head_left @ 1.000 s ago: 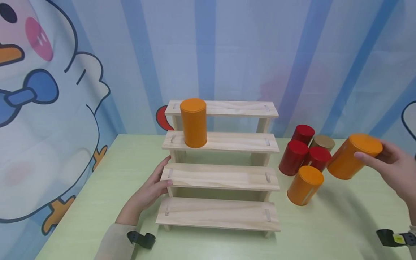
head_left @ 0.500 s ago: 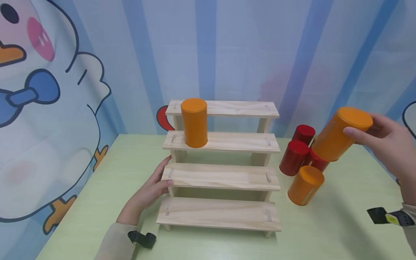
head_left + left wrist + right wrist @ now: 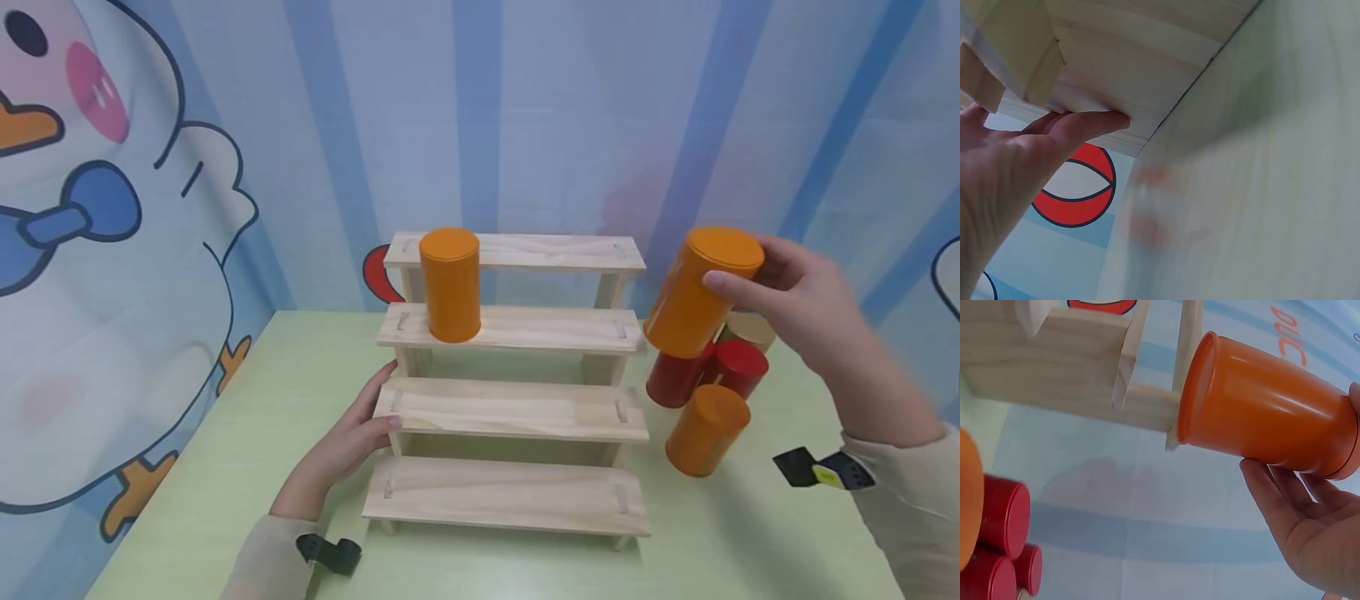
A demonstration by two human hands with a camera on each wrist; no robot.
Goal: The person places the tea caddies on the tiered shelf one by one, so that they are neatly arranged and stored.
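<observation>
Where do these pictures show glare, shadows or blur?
Head view: a soft shadow on the table; right wrist view: bright glare streaks along the orange canister; left wrist view: a dim wooden rack, and blurred red smudges, perhaps a reflection.

One pale table [image 3: 247, 417]. One wooden rack [image 3: 517, 407] with four shelves [image 3: 506, 493]. Two hands: one left hand [image 3: 351, 433], one right hand [image 3: 806, 308]. Three orange cans [image 3: 450, 287]: one on the rack, one in the right hand, one on the table. Three red cans [image 3: 1007, 515], all three countable from the right wrist, only two from the head. One gold can [image 3: 752, 330]. Seven cans in total. Two sleeves [image 3: 273, 554] and two dark wristbands [image 3: 339, 557]. One striped backdrop [image 3: 570, 150], with one large cartoon bird [image 3: 135, 358] at the left.
</observation>
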